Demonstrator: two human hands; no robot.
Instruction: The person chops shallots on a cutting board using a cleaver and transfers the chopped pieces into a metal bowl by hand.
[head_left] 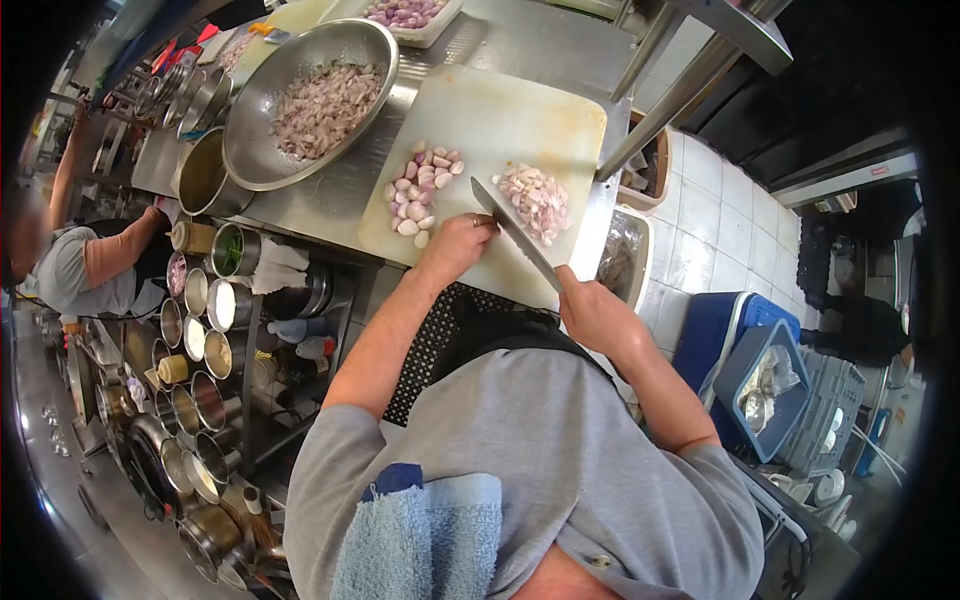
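My right hand is wrapped round the handle of a long knife, its blade slanting up and left over the white cutting board. Beside the blade, my left hand has its fingers pressed together near the board's front edge; what they hold, if anything, is hidden. Whole peeled shallots lie in a group on the left of the board. Chopped shallot pieces are heaped on the right, just past the blade.
A large metal bowl of chopped shallots stands left of the board, with a tray of shallots behind. Metal containers fill the lower left. A metal post rises at right. Another person stands far left.
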